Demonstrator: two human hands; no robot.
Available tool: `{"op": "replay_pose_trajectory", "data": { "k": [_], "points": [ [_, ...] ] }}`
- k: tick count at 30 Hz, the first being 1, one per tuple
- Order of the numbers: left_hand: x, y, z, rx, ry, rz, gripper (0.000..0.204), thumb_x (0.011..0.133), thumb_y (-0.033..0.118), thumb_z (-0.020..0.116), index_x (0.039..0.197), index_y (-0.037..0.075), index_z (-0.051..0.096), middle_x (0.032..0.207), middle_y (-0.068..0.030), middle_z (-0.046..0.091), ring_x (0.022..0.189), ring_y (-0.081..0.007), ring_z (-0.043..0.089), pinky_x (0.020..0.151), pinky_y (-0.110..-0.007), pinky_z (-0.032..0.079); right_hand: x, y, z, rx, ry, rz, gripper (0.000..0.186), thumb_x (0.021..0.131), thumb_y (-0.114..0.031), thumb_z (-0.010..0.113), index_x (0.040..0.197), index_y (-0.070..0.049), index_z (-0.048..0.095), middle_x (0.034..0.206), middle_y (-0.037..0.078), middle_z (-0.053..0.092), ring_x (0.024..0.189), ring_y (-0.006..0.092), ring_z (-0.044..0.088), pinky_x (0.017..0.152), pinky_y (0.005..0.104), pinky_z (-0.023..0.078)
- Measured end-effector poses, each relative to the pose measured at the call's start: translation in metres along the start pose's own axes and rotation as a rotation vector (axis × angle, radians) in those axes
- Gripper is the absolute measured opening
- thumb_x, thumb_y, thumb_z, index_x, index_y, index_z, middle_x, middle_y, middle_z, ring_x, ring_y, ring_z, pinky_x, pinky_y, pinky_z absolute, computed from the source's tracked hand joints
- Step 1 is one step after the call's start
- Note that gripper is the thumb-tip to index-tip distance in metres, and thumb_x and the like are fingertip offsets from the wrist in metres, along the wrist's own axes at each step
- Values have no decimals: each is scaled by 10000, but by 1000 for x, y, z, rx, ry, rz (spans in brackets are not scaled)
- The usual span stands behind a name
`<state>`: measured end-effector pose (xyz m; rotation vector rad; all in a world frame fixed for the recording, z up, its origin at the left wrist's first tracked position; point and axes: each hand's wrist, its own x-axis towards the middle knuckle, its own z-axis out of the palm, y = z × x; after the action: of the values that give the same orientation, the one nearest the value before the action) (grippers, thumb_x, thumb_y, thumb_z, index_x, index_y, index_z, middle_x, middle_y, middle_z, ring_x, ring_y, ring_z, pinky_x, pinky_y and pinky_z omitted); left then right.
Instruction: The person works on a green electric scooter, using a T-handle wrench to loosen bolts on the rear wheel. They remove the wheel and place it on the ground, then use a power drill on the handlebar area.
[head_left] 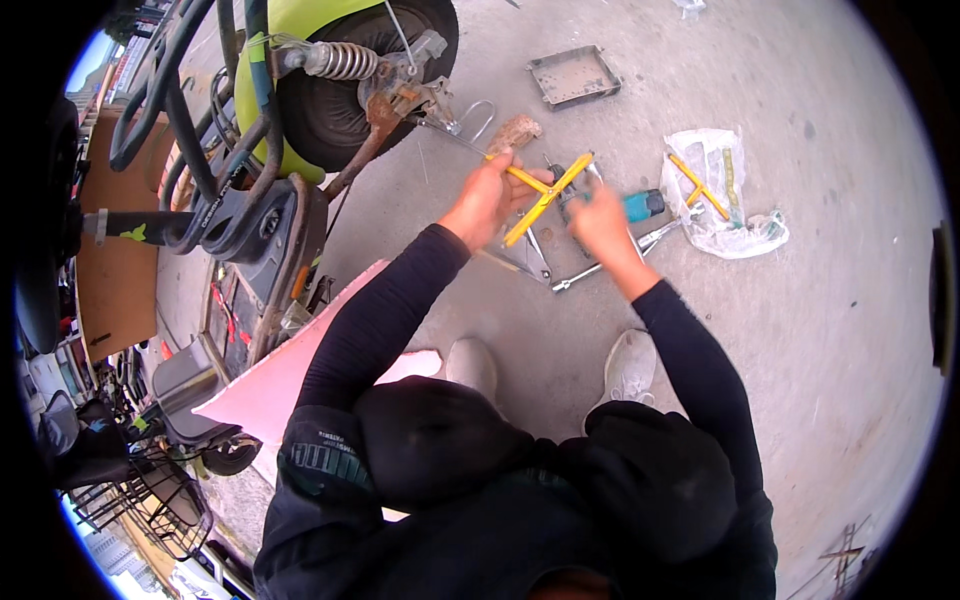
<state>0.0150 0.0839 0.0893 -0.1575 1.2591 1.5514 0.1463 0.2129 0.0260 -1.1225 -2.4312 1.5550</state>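
My left hand (483, 200) is closed on a yellow cross-shaped wrench (552, 192) above the concrete floor. My right hand (604, 220) is just right of that wrench, its fingers blurred, so what they grip is unclear. Beneath and beside my hands lie a teal cordless power tool (643, 205), a chrome socket bar (577, 279) and other metal tools. To the right, a translucent plastic bag (755, 233) holds another yellow wrench (690, 175). A rusty lump (516, 133) lies beyond my left hand, near a wheel with a coil spring (340, 62) and a rusty arm (372, 140).
A shallow grey tray (590, 95) lies at the top. Along the left stand a vehicle frame with black tubes (175, 110), a brown board (115, 280), a pink sheet (260, 395) and more bikes with a wire basket (140, 500). My shoes are below my hands.
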Motion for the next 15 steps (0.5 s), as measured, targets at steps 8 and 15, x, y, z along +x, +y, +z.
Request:
{"op": "replay_pose_trajectory", "data": {
  "k": [8,15],
  "points": [
    [5,3,-13,-60,-62,53,512,1065,375,296,1342,-43,399,1252,-214,585,1217,-313,548,1080,-442,389,-62,-23,28,-36,-446,-643,556,833,-115,577,1342,63,440,1117,277,630,997,375,658,855,437,522],
    [11,0,-32,-68,-75,-14,474,1063,377,316,1330,-8,391,1259,-243,573,1193,-313,562,1071,-428,409,-53,-63,-24,-55,-24,-646,592,785,4,568,1368,-62,487,1363,242,530,866,270,686,727,328,545]
  ]
}}
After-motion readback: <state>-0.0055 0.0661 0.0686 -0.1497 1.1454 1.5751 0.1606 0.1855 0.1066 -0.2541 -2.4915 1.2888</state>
